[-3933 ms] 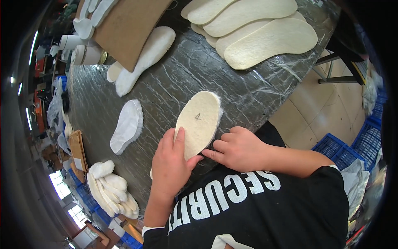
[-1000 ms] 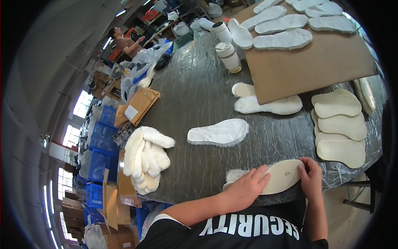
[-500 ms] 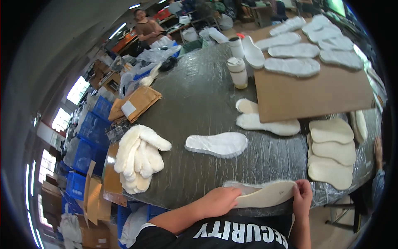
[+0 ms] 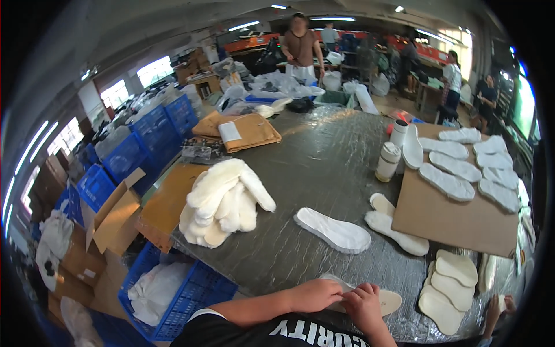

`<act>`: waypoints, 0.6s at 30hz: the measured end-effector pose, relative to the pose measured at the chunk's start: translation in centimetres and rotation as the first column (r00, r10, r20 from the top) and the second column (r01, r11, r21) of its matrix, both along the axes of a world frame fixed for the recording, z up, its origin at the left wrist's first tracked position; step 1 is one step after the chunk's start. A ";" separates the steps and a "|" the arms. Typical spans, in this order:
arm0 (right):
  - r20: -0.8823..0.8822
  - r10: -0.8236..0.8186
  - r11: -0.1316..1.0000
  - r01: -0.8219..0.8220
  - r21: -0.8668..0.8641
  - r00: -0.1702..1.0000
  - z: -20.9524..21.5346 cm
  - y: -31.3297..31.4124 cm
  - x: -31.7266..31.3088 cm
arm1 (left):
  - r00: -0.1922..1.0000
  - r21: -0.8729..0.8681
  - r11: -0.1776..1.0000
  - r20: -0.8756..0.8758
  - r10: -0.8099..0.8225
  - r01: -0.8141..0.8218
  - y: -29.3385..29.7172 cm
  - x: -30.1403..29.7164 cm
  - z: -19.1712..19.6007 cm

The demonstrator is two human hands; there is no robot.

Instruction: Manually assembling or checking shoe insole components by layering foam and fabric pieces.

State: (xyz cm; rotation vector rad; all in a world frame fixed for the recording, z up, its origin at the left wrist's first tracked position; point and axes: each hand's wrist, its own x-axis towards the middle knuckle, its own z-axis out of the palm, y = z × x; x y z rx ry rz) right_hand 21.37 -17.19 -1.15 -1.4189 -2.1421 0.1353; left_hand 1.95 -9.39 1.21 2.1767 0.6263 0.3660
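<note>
At the table's near edge lies a cream insole (image 4: 391, 302), partly covered by my hands, with a white layer showing at its left end. My left hand (image 4: 315, 295) grips it with curled fingers. My right hand (image 4: 364, 303) has its fingers bent over the middle of the same insole, pinching near the left fingertips. What sits between the fingertips is hidden. Just beyond my hands rests a white fluffy-edged insole (image 4: 333, 230). A pile of fleecy cream insoles (image 4: 222, 199) is heaped to the left.
A cardboard sheet (image 4: 416, 208) at right carries several white insoles. Stacked cream insoles (image 4: 454, 283) lie near it, close to another person's hand (image 4: 502, 304). Two white bottles (image 4: 388, 161), a brown folded package (image 4: 254, 130) and a blue crate (image 4: 202, 289) are around the table.
My right hand has left the insole's right end and come in beside my left hand over its middle. The view has turned, so the room appears more level.
</note>
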 end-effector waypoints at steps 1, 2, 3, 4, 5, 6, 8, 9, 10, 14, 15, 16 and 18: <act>0.014 0.012 1.000 -0.012 0.008 1.000 0.2 0.2 0.0 | 0.998 -0.123 0.992 0.045 0.042 -0.037 0.5 -0.4 -0.2; 0.002 0.021 1.000 -0.021 -0.005 1.000 0.5 0.2 -0.2 | 0.997 -0.117 0.992 0.056 0.054 -0.047 1.0 -1.2 -1.1; -0.008 0.024 0.999 -0.024 -0.021 1.000 0.7 0.1 -0.3 | 0.985 -0.047 0.987 0.070 0.155 -0.152 1.8 -2.1 -2.5; 0.005 0.029 0.999 -0.029 -0.019 1.000 0.8 0.2 -0.5 | 0.964 0.020 0.967 0.091 0.252 -0.254 2.5 -2.9 -3.7; -0.001 0.039 0.999 -0.039 -0.018 0.999 0.6 0.2 -0.6 | 0.963 0.018 0.968 0.102 0.249 -0.252 2.8 -3.4 -4.3; -0.005 0.048 0.999 -0.048 -0.016 0.999 0.6 0.3 -0.7 | 0.954 0.015 0.955 0.052 0.296 -0.297 3.2 -3.9 -4.7; 0.003 0.057 0.998 -0.057 -0.005 0.998 0.6 0.2 -1.2 | 0.954 0.023 0.954 -0.024 0.298 -0.297 3.9 -4.4 -5.3; 0.000 0.072 0.997 -0.072 0.005 0.997 0.7 0.2 -1.5 | 0.957 0.022 0.957 -0.013 0.291 -0.290 4.0 -4.2 -5.4; 0.002 0.080 0.997 -0.080 0.019 0.997 0.8 0.2 -1.7 | 0.972 -0.074 0.970 -0.038 0.230 -0.233 4.1 -4.0 -5.3; 0.003 0.105 0.994 -0.105 0.026 0.995 0.4 -0.4 -2.1 | 0.970 -0.248 0.942 0.028 0.242 -0.228 3.9 -2.8 -6.2; 0.003 0.094 0.995 -0.094 0.017 0.996 0.2 -0.6 -2.1 | 0.949 -0.324 0.902 0.041 0.313 -0.283 3.7 -2.6 -6.5; 0.005 0.102 0.995 -0.102 0.017 0.995 0.0 -0.9 -2.0 | 0.952 -0.334 0.902 0.037 0.303 -0.274 3.8 -2.6 -6.8; -0.001 0.083 0.997 -0.083 -0.007 0.997 -0.3 -1.4 -1.8 | 0.963 -0.367 0.905 0.078 0.259 -0.214 4.3 -2.4 -7.1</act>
